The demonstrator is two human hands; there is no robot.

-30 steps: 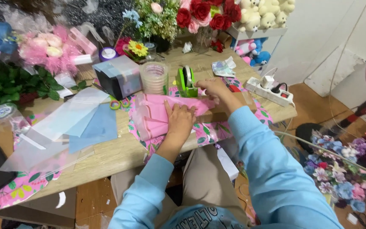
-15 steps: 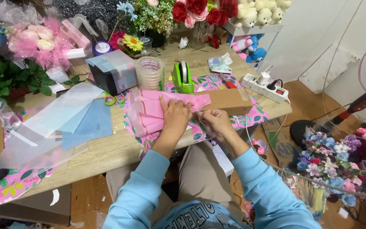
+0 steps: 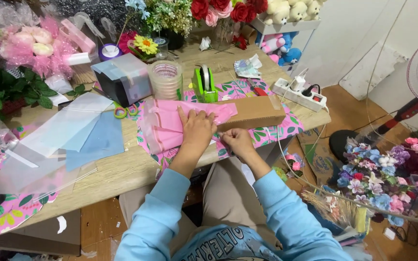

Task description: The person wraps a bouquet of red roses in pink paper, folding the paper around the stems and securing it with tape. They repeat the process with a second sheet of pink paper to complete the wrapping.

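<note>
A folded pink wrapping sheet (image 3: 163, 126) lies on a floral-patterned paper on the wooden table (image 3: 117, 166). My left hand (image 3: 197, 129) presses flat on the pink sheet's right half, fingers spread. My right hand (image 3: 235, 141) is just to its right at the table's near edge, fingers pinched on the sheet's lower edge, perhaps with a bit of tape; what it pinches is too small to tell. A brown cardboard box (image 3: 252, 111) lies right behind my right hand. A green tape dispenser (image 3: 204, 84) stands beyond the sheet.
A stack of clear tape rolls (image 3: 166, 79), a black box (image 3: 122, 79), scissors (image 3: 122, 112) and blue and translucent sheets (image 3: 81, 133) sit to the left. A white power strip (image 3: 301, 94) lies right. Flower bouquets line the back and fill the floor at right.
My right hand came back from the cardboard box toward the table's near edge and now pinches at the pink sheet's lower edge. My left hand stays pressed on the sheet.
</note>
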